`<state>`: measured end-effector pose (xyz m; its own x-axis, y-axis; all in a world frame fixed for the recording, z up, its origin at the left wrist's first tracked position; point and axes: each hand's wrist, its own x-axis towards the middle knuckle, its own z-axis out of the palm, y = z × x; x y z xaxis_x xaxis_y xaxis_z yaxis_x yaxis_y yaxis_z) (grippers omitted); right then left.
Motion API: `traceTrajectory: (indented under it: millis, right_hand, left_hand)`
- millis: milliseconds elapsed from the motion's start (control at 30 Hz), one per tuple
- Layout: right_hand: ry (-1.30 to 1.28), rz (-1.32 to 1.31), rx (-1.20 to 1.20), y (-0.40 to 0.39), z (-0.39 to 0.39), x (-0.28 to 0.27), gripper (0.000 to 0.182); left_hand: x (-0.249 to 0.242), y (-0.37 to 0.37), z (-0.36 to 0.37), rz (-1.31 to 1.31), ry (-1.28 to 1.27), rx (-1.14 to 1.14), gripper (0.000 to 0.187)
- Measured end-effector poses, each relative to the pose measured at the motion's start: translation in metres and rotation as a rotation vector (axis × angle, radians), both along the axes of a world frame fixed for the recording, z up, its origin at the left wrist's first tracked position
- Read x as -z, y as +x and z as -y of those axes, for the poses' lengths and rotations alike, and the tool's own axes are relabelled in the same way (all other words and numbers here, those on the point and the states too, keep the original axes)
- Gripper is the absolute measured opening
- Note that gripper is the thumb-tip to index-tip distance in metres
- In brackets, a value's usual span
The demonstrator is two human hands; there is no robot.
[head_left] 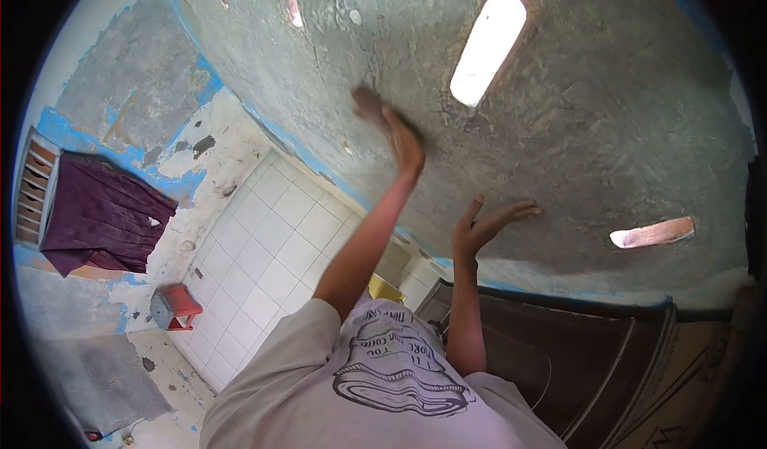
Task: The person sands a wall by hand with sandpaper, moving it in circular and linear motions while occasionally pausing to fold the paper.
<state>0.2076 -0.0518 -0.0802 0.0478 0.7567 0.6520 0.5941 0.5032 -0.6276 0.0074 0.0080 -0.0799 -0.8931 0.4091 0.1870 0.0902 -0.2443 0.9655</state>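
Observation:
A rough grey cement wall with slot-shaped openings fills the upper view. My left hand is raised in front of it at the end of a stretched arm, bent back at the wrist, its fingers extended and slightly blurred. Lower and to the right, my right hand has its thumb up and fingers reaching rightward, close to the wall surface. Both hands are open, with no object in either. Above my right hand is a bright slot; another slot lies to its right.
White floor tiles run along the wall's left side. A red stool stands near a purple curtain over a window. Dark brown furniture is at the lower right, beside cardboard. Something yellow shows behind my shirt.

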Motion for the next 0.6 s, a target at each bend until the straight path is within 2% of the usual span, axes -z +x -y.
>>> traceTrajectory:
  millis: [67, 133, 167, 233, 333, 400, 467, 533, 600]
  right_hand:
    - [-0.004, 0.028, -0.011, 0.001, 0.0, 0.002, 0.096]
    - [-0.004, 0.105, -0.006, 0.007, 0.001, 0.003, 0.097]
    - [-0.008, 0.112, -0.009, 0.009, 0.002, 0.005, 0.097]
    - [-0.007, 0.128, -0.013, 0.012, -0.001, 0.009, 0.097]
    - [-0.044, 0.11, 0.015, 0.008, -0.002, 0.014, 0.098]
    - [-0.015, 0.103, 0.055, -0.001, -0.006, 0.013, 0.097]
    - [-0.001, 0.076, 0.08, -0.006, -0.008, 0.016, 0.096]
    - [0.0, 0.029, 0.09, -0.009, -0.01, 0.018, 0.097]
    - [0.027, 0.022, 0.103, -0.011, -0.011, 0.018, 0.096]
  left_hand:
    - [0.047, 0.029, 0.009, 0.04, -0.126, -0.127, 0.072]
    - [0.149, 0.041, -0.006, 0.421, -0.237, -0.168, 0.079]
    - [0.144, 0.041, -0.002, 0.507, -0.211, -0.1, 0.075]
    - [0.107, 0.031, 0.01, 0.679, -0.151, 0.042, 0.073]
    - [0.034, -0.013, 0.002, 0.429, 0.016, 0.154, 0.075]
    - [-0.088, -0.025, 0.023, 0.17, 0.14, 0.127, 0.083]
    - [-0.151, -0.053, 0.04, 0.01, 0.134, 0.287, 0.082]
    - [-0.158, -0.068, 0.04, -0.146, 0.11, 0.254, 0.084]
    - [-0.12, -0.064, 0.022, -0.299, 0.065, 0.037, 0.088]
